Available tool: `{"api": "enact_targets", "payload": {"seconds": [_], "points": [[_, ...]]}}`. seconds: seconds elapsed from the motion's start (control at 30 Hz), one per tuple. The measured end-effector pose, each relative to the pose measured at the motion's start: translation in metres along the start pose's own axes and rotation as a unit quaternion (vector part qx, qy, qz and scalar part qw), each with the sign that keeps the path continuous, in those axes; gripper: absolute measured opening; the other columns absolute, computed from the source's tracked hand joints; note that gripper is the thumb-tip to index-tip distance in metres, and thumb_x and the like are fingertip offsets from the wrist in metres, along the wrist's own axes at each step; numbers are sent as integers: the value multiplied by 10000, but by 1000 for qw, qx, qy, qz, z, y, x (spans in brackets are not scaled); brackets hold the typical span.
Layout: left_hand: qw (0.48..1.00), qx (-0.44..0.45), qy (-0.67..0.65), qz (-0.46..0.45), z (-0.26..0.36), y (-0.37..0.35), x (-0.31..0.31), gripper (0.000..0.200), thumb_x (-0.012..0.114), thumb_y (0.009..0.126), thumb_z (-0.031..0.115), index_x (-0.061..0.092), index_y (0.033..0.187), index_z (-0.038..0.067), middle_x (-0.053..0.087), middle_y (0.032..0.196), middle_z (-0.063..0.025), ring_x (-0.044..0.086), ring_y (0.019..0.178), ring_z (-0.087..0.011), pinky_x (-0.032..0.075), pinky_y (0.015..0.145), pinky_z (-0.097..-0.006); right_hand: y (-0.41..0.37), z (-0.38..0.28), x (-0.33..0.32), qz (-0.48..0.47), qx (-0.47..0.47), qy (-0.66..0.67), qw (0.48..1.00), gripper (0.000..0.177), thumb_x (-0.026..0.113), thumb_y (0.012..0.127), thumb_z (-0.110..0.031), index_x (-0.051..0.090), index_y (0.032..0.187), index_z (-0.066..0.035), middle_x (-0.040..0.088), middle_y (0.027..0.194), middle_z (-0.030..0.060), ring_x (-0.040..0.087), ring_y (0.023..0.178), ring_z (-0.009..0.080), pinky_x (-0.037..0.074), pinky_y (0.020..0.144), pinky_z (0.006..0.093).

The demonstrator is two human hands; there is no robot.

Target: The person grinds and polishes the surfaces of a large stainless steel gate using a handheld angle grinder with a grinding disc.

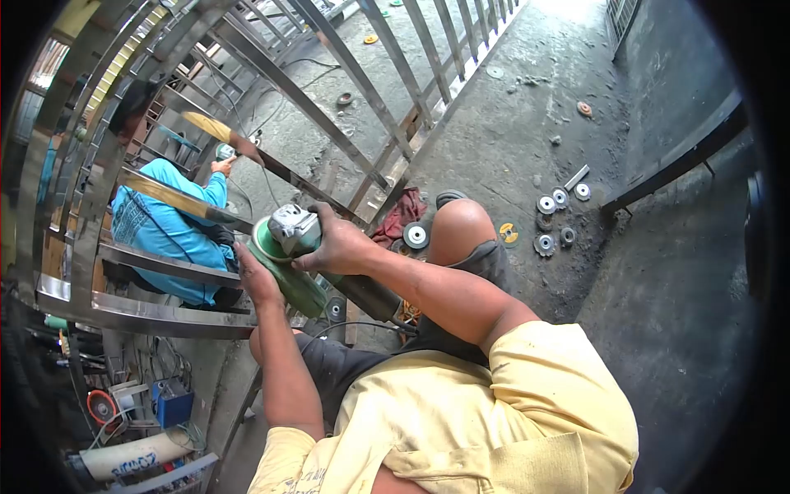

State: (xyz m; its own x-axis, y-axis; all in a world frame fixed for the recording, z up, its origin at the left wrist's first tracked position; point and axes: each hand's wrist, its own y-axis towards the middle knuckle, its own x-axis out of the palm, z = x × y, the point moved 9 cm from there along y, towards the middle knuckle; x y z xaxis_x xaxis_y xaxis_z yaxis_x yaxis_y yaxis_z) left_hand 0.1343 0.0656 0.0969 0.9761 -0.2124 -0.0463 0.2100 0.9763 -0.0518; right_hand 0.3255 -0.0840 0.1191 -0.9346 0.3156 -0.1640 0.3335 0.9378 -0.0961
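The fingers of the right hand [341,247] are clamped around a silver-and-green angle grinder [295,229]; the left hand [260,280] touches its green side, but most of its fingers are hidden, so I cannot tell if they grip. Close at the left, the long flat bars of a shiny metal frame [173,319] leave little room, while to the right there is wider room on the grey concrete floor [527,140], up to a dark wall [683,99]. The grinder lies between both palms, its silver head near the right fingertips. Beyond the bars, a person in a bright blue shirt [160,239] crouches. On the floor at right lie several round pale-centred discs [547,204]. At lower left stands a blue box [171,403], its inside not visible to me.
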Motion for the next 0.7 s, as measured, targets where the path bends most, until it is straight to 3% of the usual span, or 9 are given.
{"api": "enact_targets", "payload": {"seconds": [0.03,0.13,0.27,0.37,0.47,0.5,0.57,0.63,0.7], "points": [[1000,23,11,5,7,1,3,734,375,1073,558,460,1438,-74,573,1374,-162,582,1215,-236,459,1038,-338,1,1,-1,8,-11,-1,1000,1109,902,651,-436,314,1456,51,629,1217,324,632,1176,413,492,1010,412],[997,-44,-37,-45,16,-6,24,705,372,1075,551,509,1394,-63,599,1331,-158,604,1177,-232,473,1021,-347,-1,-1,-7,15,-13,3,1000,1109,904,662,-420,299,1462,53,627,1214,328,631,1176,418,494,1005,416],[998,-26,11,-52,25,-4,33,681,356,1081,542,570,1316,-60,612,1309,-151,609,1165,-236,475,1014,-360,-6,-7,-14,25,-13,13,1000,1131,909,678,-408,263,1479,62,621,1222,330,633,1170,415,495,1007,409],[968,153,195,-48,-11,-13,47,669,340,1090,524,571,1295,-69,631,1243,-160,609,1132,-240,464,1004,-386,14,4,-38,109,19,79,991,1159,903,687,-425,231,1490,73,620,1229,321,638,1165,393,493,1011,392],[982,45,122,-134,-14,-46,90,705,383,1065,567,575,1322,-61,613,1295,-187,582,1189,-265,419,1053,-355,3,-8,-70,139,47,92,985,1188,909,686,-461,224,1501,67,605,1267,277,639,1140,348,500,1003,383],[971,73,178,-140,-30,-43,92,679,385,1068,557,583,1293,-52,627,1228,-202,599,1144,-292,433,1016,-381,0,-7,-79,152,49,108,981,1197,912,683,-469,222,1503,64,602,1272,267,639,1135,341,503,1000,382],[939,126,287,-144,-77,-33,94,629,388,1074,538,597,1234,-34,655,1095,-230,634,1054,-344,462,942,-433,-14,-7,-100,176,62,162,969,1126,912,696,-451,279,1483,47,622,1218,223,665,1057,286,561,903,387],[929,53,317,-184,-105,-48,108,673,471,1009,618,605,1171,-22,678,1041,-242,655,1028,-389,486,904,-451,-12,4,-118,193,31,266,944,1016,926,710,-361,339,1437,38,637,1143,183,666,994,246,584,777,369],[899,-1,367,-238,-169,-50,110,746,547,935,702,608,1121,-18,695,995,-245,677,1003,-405,508,868,-469,-19,-7,-141,141,-23,332,932,814,906,749,-309,456,1353,1,654,1066,123,672,875,199,590,683,342]]}}
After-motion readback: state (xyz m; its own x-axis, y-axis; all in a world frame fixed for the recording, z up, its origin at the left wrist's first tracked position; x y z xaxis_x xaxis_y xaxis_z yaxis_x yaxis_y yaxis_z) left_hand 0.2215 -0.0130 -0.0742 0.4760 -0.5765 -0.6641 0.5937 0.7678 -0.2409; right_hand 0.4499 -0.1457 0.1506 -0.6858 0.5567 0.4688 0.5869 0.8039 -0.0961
